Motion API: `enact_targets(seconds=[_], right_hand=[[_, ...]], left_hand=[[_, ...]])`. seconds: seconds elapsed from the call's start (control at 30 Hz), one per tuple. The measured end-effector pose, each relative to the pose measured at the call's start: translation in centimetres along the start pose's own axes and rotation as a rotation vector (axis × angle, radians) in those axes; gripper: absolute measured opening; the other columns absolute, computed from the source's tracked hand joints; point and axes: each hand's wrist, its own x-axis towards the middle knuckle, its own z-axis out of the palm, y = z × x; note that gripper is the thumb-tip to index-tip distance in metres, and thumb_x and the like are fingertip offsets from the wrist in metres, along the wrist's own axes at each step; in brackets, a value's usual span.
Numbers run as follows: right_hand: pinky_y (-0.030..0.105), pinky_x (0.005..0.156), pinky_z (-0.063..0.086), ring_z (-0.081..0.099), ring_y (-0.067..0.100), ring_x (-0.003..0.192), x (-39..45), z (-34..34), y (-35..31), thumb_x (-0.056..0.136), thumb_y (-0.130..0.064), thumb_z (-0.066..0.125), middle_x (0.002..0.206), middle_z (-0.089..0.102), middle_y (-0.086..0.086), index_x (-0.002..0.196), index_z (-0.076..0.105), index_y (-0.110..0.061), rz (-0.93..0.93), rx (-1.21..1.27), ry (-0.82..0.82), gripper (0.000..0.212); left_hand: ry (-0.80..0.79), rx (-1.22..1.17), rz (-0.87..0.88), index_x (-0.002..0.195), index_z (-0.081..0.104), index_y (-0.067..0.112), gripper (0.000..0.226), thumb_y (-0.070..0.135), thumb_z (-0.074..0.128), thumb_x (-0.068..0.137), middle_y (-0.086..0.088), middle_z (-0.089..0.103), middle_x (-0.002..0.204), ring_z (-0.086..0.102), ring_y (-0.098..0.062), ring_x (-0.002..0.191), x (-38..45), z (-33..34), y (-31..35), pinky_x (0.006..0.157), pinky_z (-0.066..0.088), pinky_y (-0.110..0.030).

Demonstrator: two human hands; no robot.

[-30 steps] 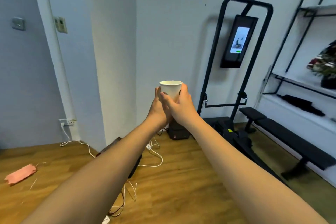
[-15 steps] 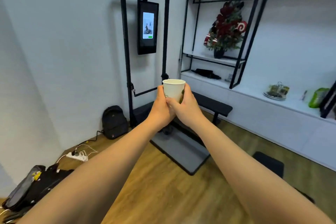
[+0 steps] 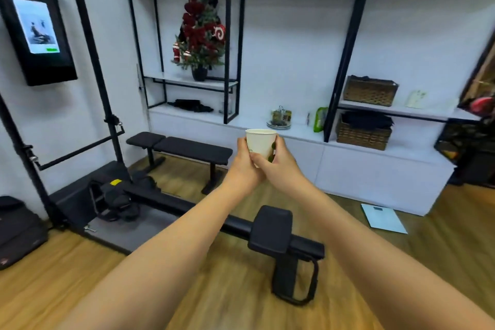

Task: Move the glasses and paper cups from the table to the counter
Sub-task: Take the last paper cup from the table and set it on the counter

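Both hands wrapped a white paper cup (image 3: 260,142) and held it upright in the air at the centre of the view, arms stretched forward. The left hand (image 3: 242,169) curled round the cup's left side and base; the right hand (image 3: 281,167) curled round its right side, its fingers overlapping the left hand's below the cup. The cup's open rim faced up, and a green mark showed on its wall by the right thumb.

Beyond the cup, toward 12 o'clock, ran a white counter (image 3: 302,130) under black-framed shelves. On it, just past the rim, stood a plate with small jars (image 3: 280,118); a green packet (image 3: 320,119) stood at 1 o'clock and a wicker basket (image 3: 363,134) at 2 o'clock. A black bench (image 3: 184,146) sat at 10 o'clock on the wooden floor.
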Motion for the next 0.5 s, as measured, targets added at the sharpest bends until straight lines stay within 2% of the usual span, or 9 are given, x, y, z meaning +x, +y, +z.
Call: enact_targets(seconds=[0.07, 0.13, 0.23, 0.33, 0.4, 0.5], right_hand=[[0.025, 0.094, 0.046, 0.053, 0.014, 0.124, 1.2, -4.2, 2.0, 0.091, -0.034, 0.068, 0.139, 0.055, -0.003, 0.148, 0.034, -0.022, 0.009, -0.040, 0.013, 0.068], [0.016, 0.084, 0.045, 0.054, 0.012, 0.121, 2.2, -7.8, 3.9, 0.092, -0.037, 0.067, 0.139, 0.055, -0.004, 0.152, 0.029, -0.024, 0.025, -0.055, 0.035, 0.072], [0.008, 0.082, 0.041, 0.054, 0.009, 0.121, 3.7, -12.1, 7.0, 0.093, -0.038, 0.067, 0.140, 0.056, -0.004, 0.153, 0.028, -0.024, 0.027, -0.049, 0.098, 0.072], [0.005, 0.081, 0.041, 0.055, 0.010, 0.119, 5.4, -15.1, 9.8, 0.093, -0.037, 0.068, 0.139, 0.056, -0.005, 0.152, 0.030, -0.023, 0.036, -0.044, 0.149, 0.072], [0.001, 0.076, 0.041, 0.055, 0.008, 0.117, 7.1, -16.9, 12.2, 0.093, -0.034, 0.068, 0.136, 0.054, -0.008, 0.153, 0.029, -0.023, 0.044, -0.045, 0.162, 0.072], [-0.002, 0.069, 0.040, 0.056, 0.001, 0.104, 10.1, -19.6, 16.1, 0.093, -0.030, 0.068, 0.129, 0.055, -0.010, 0.152, 0.030, -0.023, 0.061, -0.059, 0.172, 0.071]], left_hand=[[-0.042, -0.026, -0.020, 0.134, 0.034, 0.018, 0.064, 0.037, 0.070, 0.084, 0.004, 0.060, 0.108, 0.061, -0.013, 0.095, 2.2, 4.4, 1.1, 0.071, 0.055, -0.027], [-0.066, -0.056, -0.030, 0.134, 0.036, 0.017, 0.066, 0.036, 0.070, 0.081, 0.000, 0.061, 0.109, 0.063, -0.020, 0.098, 4.1, 8.0, 1.8, 0.077, 0.056, -0.034], [-0.134, 0.015, 0.030, 0.136, 0.032, 0.018, 0.066, 0.033, 0.070, 0.085, 0.004, 0.059, 0.104, 0.061, -0.015, 0.093, 7.3, 13.0, 2.0, 0.067, 0.048, -0.024], [-0.181, 0.023, 0.053, 0.137, 0.030, 0.021, 0.079, 0.047, 0.067, 0.072, 0.007, 0.058, 0.102, 0.059, -0.010, 0.091, 10.3, 16.8, 1.7, 0.066, 0.047, -0.024], [-0.202, -0.007, 0.052, 0.134, 0.031, 0.022, 0.083, 0.053, 0.065, 0.065, 0.009, 0.058, 0.102, 0.061, -0.012, 0.092, 12.6, 19.7, 1.1, 0.071, 0.052, -0.027], [-0.240, -0.066, 0.036, 0.130, 0.034, 0.023, 0.083, 0.056, 0.064, 0.059, 0.003, 0.062, 0.108, 0.065, -0.023, 0.099, 16.5, 23.7, -0.3, 0.083, 0.059, -0.038]])
